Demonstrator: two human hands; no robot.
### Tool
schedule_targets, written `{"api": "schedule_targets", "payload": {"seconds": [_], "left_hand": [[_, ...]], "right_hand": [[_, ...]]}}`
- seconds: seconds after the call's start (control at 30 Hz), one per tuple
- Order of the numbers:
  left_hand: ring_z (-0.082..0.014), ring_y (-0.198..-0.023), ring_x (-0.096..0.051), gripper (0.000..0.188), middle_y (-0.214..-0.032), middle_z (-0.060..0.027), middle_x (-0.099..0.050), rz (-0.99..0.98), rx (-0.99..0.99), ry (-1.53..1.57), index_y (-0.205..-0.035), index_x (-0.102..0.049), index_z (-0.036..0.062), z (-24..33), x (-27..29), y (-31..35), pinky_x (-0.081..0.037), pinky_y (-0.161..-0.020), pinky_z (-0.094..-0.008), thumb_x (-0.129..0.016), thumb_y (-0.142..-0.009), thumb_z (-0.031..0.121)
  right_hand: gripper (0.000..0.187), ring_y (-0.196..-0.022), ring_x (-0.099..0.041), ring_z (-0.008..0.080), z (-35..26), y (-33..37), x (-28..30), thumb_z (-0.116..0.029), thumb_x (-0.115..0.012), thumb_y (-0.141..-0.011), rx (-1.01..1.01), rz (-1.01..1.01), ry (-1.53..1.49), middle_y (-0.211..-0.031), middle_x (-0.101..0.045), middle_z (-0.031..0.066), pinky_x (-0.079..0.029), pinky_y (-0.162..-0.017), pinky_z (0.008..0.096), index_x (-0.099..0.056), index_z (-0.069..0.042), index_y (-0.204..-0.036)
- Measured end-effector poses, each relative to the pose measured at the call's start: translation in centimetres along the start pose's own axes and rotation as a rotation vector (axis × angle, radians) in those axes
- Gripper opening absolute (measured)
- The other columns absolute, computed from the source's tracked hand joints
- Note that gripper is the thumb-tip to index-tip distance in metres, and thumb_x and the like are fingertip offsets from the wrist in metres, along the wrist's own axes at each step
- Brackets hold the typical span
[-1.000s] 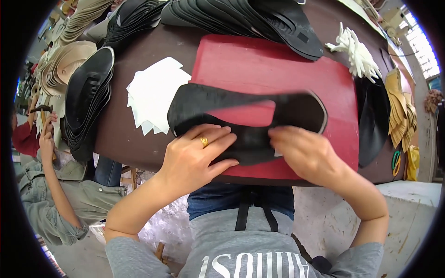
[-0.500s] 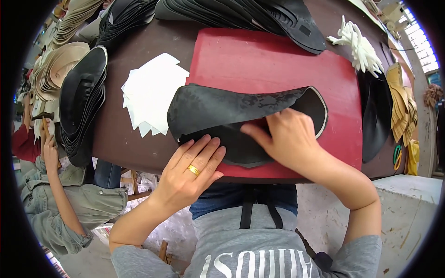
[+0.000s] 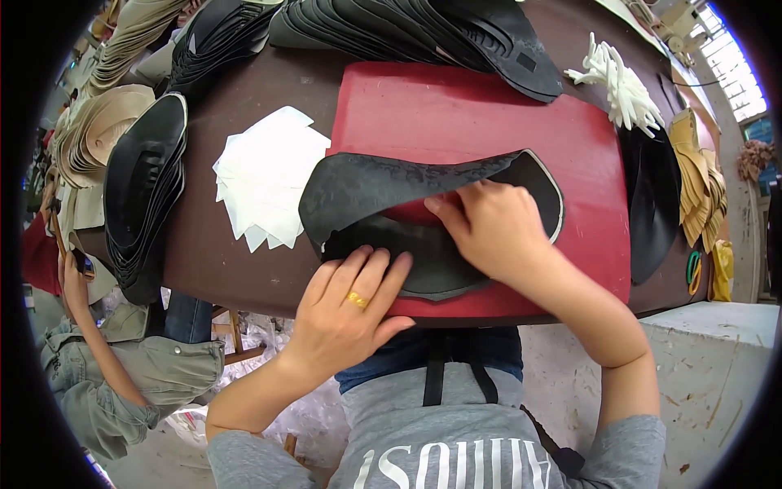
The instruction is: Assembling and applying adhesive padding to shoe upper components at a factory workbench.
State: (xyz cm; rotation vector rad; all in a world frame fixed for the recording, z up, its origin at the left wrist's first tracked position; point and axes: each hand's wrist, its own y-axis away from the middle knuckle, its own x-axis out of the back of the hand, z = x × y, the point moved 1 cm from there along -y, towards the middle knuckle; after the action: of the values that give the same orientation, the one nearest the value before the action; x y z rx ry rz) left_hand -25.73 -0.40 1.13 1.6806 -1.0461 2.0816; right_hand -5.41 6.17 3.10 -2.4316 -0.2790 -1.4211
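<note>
A black leather shoe-upper piece with a pale rim at its right end lies folded into a loop. Its far flap rises, and red shows through the gap. Across the near layer, my left hand rests flat, fingers stretched out and thumb apart; a gold ring is on one finger. At the right part of the loop, my right hand has its fingers curled at the edge of the raised flap. Its thumb points left over the opening, and its fingertips are partly hidden behind the leather.
Under the leather is a red mat. White sheets fan out to the left. Stacked black pieces stand beyond them, with more black pieces at the back. White strips and green-orange scissors are right. A co-worker's hand is far left.
The loop has opened wider, showing red mat between its layers. My right hand has shifted slightly up and left. My left hand has moved a little right, its thumb further out.
</note>
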Motion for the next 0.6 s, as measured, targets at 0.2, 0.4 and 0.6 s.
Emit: {"api": "schedule_targets", "payload": {"seconds": [0.2,0.4,0.6], "left_hand": [[-0.0242,-0.098,-0.046,0.045,-0.118,-0.0088,-0.049,-0.015,0.067,-0.13,-0.125,-0.06,0.0085,1.2,-0.6,-0.6,-0.038,-0.083,-0.0339,-0.059,-0.087,0.032],[-0.026,-0.095,-0.047,0.046,-0.116,-0.0102,-0.049,-0.041,0.089,-0.131,-0.126,-0.059,0.009,1.8,0.4,-0.8,-0.038,-0.082,-0.0342,-0.061,-0.084,0.026],[-0.0257,-0.096,-0.05,0.048,-0.116,-0.0121,-0.051,-0.082,0.132,-0.284,-0.127,-0.058,0.0074,0.9,1.7,-1.6,-0.039,-0.085,-0.0365,-0.062,-0.081,0.021]], "right_hand": [[0.029,-0.055,-0.054,0.0219,1.0,1.3,-0.8,-0.026,-0.076,-0.076,-0.029,0.122,-0.06,-0.075,-0.057,0.0065,-0.043,-0.052,0.0298,-0.061,-0.002,-0.084],[0.024,-0.067,-0.058,0.0213,1.2,3.6,1.8,-0.02,-0.072,-0.08,0.093,0.138,-0.212,-0.091,-0.064,0.0085,-0.046,-0.059,0.0292,-0.065,-0.002,-0.093],[0.037,-0.1,-0.057,0.0256,0.6,10.2,2.8,-0.022,-0.069,-0.082,0.238,0.117,0.247,-0.125,-0.061,0.012,-0.041,-0.095,0.0414,-0.066,-0.003,-0.112]]}}
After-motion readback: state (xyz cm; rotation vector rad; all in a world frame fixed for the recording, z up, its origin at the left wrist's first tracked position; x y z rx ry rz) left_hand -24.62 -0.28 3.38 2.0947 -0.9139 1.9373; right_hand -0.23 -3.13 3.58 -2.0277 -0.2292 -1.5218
